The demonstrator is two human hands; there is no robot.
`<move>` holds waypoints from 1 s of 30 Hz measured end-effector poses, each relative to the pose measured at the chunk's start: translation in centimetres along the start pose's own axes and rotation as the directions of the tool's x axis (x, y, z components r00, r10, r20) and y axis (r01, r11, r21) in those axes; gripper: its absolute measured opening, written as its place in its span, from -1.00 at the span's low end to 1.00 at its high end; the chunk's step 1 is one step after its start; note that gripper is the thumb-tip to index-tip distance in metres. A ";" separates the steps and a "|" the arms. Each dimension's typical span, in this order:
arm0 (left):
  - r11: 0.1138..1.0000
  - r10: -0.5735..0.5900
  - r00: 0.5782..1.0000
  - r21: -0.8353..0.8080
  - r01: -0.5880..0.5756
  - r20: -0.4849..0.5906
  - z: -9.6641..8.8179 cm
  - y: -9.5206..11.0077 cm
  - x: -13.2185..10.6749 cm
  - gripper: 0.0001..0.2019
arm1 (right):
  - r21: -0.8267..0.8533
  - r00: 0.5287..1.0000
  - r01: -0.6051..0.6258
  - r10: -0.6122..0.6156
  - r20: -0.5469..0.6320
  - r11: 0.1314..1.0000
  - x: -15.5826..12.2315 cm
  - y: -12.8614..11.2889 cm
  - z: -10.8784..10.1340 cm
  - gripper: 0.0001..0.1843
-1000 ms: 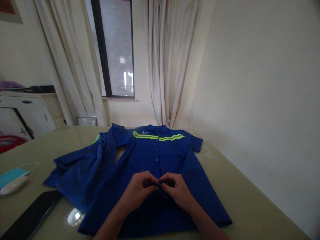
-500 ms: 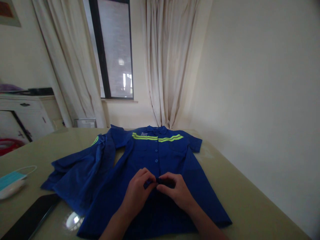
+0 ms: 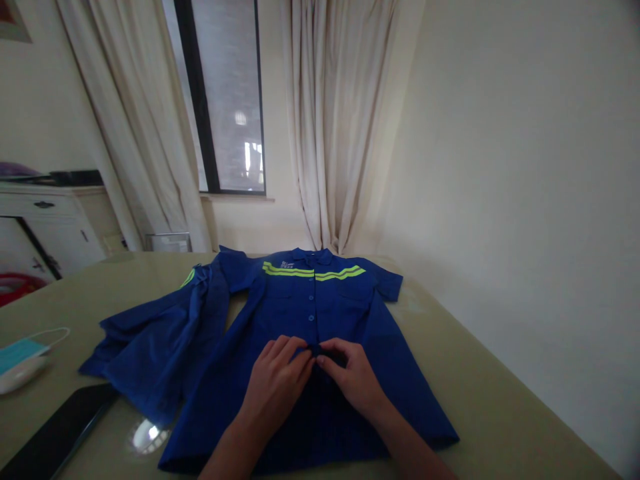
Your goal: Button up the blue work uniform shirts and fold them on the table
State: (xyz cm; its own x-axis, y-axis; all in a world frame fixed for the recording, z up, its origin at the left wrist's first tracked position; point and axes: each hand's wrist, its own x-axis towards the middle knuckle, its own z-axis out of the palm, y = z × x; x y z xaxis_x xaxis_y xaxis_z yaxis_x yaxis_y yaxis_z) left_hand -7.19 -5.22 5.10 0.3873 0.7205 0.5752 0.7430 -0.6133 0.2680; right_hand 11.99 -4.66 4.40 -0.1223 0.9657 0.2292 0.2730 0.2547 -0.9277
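A dark blue short-sleeved shirt (image 3: 285,313) lies face up on the table, its collar at the far end. Two yellow-green stripes cross its chest, and several buttons run down the front. Over the lower part of this front, my left hand (image 3: 280,373) pinches the cloth at the button edge. Close against it, my right hand (image 3: 353,373) grips the same edge between thumb and fingers. The cloth is lifted a little between them. Whatever button or hole lies under the fingertips is hidden.
Left of the shirt lies another crumpled blue garment (image 3: 155,340). A black phone (image 3: 63,430), a white computer mouse (image 3: 23,375) and a light blue face mask (image 3: 23,353) are on the table (image 3: 500,400) at left. The right wall borders the table.
My left hand's fingers have closed in over the cloth, and the gap between thumb and forefinger has narrowed. My right hand stays pinched nearby. The view has shifted slightly.
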 end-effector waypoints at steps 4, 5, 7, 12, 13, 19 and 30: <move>0.951 -0.162 0.981 -0.248 0.183 0.102 0.6 -0.2 0.0 -0.83 | 0.083 0.999 0.010 -0.013 0.036 0.997 0.2 -0.1 -0.2 -0.79; 0.930 -0.191 0.973 -0.292 0.222 0.132 0.7 -0.2 0.0 -0.83 | 0.113 0.999 0.015 -0.020 0.042 0.994 0.2 -0.1 -0.2 -0.80; 0.893 -0.231 0.958 -0.355 0.278 0.170 1.0 -0.4 0.0 -0.83 | 0.164 0.999 0.015 -0.022 0.040 0.986 0.3 -0.1 -0.2 -0.77; 0.840 -0.195 0.963 -0.476 0.262 0.187 1.2 -0.7 -0.1 -0.62 | 0.264 0.996 -0.068 0.050 0.077 0.962 0.5 0.7 -0.2 -0.65; 0.847 -0.168 0.968 -0.475 0.238 0.186 1.2 -0.7 -0.1 -0.61 | 0.290 0.994 -0.091 0.069 0.084 0.953 0.6 0.8 -0.2 -0.62; 0.944 -0.053 0.988 -0.317 0.096 0.142 0.8 -0.4 -0.2 -0.69 | 0.302 0.987 -0.132 0.097 0.130 0.944 0.6 0.3 -0.7 -0.58; 0.758 -0.143 0.954 -0.591 0.277 0.264 -0.1 -0.8 0.5 -0.84 | 0.145 0.981 -0.094 0.067 0.184 0.985 0.5 -0.3 -1.9 -0.67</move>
State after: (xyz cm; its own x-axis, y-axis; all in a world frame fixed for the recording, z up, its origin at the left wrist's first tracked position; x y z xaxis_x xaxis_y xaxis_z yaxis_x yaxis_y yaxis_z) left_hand -7.70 -4.41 5.23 0.4077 0.8602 0.3062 0.3477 -0.4563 0.8191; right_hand 13.62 -4.19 5.35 -0.2771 0.9547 0.1086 0.1419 0.1524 -0.9781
